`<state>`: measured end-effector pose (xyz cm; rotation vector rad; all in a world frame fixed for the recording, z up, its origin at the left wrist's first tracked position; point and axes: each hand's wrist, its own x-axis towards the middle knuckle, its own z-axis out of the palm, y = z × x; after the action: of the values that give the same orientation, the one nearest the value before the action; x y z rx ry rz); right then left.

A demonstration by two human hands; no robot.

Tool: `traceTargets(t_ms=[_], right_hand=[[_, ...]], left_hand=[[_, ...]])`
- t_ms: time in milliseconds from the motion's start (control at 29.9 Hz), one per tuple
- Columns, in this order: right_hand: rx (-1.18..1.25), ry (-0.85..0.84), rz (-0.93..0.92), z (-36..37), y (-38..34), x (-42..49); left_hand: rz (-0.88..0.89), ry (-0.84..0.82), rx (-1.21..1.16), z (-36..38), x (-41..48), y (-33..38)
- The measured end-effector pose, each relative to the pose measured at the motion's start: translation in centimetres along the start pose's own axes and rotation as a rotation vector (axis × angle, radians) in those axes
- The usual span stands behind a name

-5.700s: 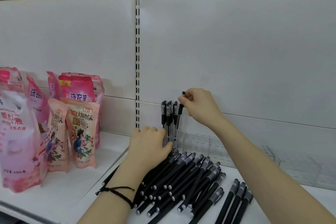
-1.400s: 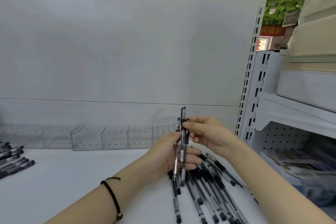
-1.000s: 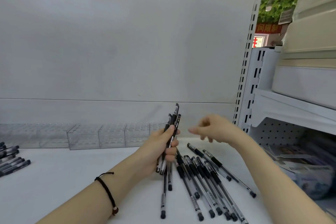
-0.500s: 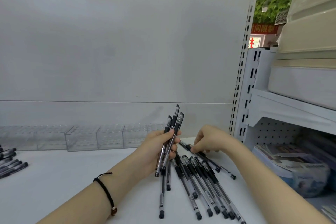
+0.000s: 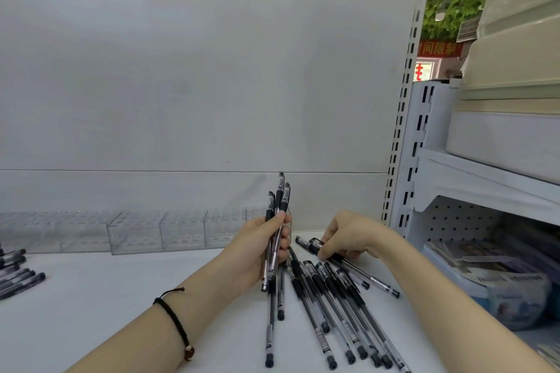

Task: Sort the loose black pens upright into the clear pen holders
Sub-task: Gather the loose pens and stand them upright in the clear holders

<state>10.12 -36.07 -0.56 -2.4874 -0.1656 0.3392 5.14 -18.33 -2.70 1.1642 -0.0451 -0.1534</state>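
Observation:
My left hand (image 5: 260, 247) grips a bundle of three black pens (image 5: 276, 230), caps up, just above the shelf. My right hand (image 5: 348, 235) reaches down to the right of it and pinches one pen (image 5: 351, 266) lying at the far edge of the loose pile. Several more clear-barrelled black pens (image 5: 333, 306) lie fanned out on the white shelf in front of both hands. A row of clear pen holders (image 5: 157, 232) stands along the back panel, left of my left hand, with nothing in the cells I can see.
Another heap of black pens (image 5: 15, 274) lies at the shelf's far left edge. A slotted white upright (image 5: 400, 145) bounds the bay on the right, with a neighbouring shelf of packaged goods (image 5: 500, 275) beyond. The white back panel (image 5: 197, 85) rises behind the holders.
My right hand let go of the bundle, dropped to the pile and pinched one pen. My left hand keeps the bundle upright. The view earlier swung right from the first pile.

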Motion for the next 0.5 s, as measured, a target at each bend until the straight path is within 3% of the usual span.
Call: traceTargets(t_ms=[134,234,368,502], right_hand=[[0.062,0.064,-0.041,-0.7,-0.6,-0.9],[0.336,0.171,-0.102,-2.1,-0.8,-1.6],[0.866,0.017,-0.236,-1.9,-1.8,-2.4],[0.927,-0.036,-0.263,0.2,-3.1,-2.0]], left_hand=[[0.003,-0.002,0.029,0.1,-0.2,-0.1],[0.012,0.008,0.009,0.2,-0.5,0.0],[-0.011,-0.036,-0.004,0.6,-0.6,-0.1],[-0.064,-0.141,0.028,1.2,-1.1,-0.3]])
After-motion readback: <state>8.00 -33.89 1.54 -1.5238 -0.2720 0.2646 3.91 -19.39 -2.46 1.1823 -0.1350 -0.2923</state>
